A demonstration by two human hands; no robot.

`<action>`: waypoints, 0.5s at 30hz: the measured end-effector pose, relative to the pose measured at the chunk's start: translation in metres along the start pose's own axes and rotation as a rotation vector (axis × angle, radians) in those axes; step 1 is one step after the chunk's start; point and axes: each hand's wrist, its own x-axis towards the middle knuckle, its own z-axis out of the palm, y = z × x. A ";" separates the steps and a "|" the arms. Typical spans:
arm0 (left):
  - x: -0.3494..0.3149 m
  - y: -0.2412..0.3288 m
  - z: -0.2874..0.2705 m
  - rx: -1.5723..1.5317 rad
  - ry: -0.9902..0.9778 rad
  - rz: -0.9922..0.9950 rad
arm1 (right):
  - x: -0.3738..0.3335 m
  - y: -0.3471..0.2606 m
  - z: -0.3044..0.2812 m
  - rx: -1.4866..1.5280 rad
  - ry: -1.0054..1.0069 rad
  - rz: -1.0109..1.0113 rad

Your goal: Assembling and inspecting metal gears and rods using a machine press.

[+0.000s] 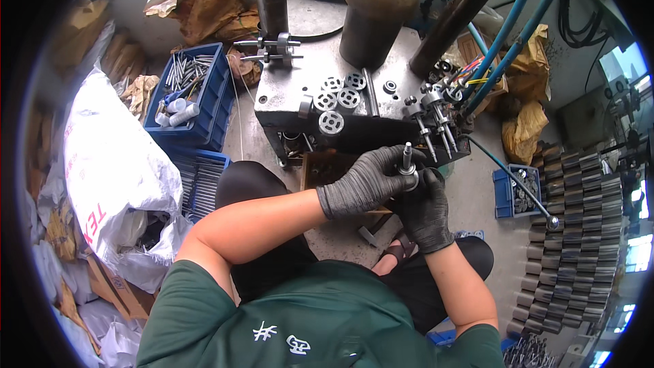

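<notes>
Grey knit gloves cover both hands, which meet in front of the press table. Pinched in the fingers of my left hand [361,182] is a metal shaft [407,157] with a round collar, held nearly upright. My right hand [424,211] closes around the shaft's lower end from the right; that end is hidden by the fingers. Just beyond the hands, several similar shafts with round parts [436,119] lie at the table's right front corner. Slotted metal discs [331,123] lie farther left on the steel table [283,92], beside a bar [370,92].
A thick metal cylinder [381,7] and two dark posts [271,0] rise from the table. Blue hoses [514,44] hang at right. A ball-ended lever [553,221] reaches out near stacked metal cylinders [572,252]. Left are a blue bin [221,105] and a white sack [116,157].
</notes>
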 end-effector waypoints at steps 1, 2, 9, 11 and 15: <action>-0.001 0.006 -0.004 0.129 0.006 0.043 | 0.006 0.002 -0.002 0.009 0.007 0.005; 0.000 0.009 -0.008 0.068 0.004 0.030 | 0.011 0.004 -0.007 0.017 -0.016 -0.006; 0.004 0.020 -0.029 0.020 0.100 0.068 | 0.027 0.007 -0.007 -0.130 -0.121 -0.014; 0.004 0.023 -0.030 -0.021 0.112 0.061 | 0.034 0.011 -0.026 0.346 -0.371 0.319; 0.002 0.026 -0.033 0.038 0.150 0.050 | 0.040 0.022 -0.002 0.255 0.314 0.185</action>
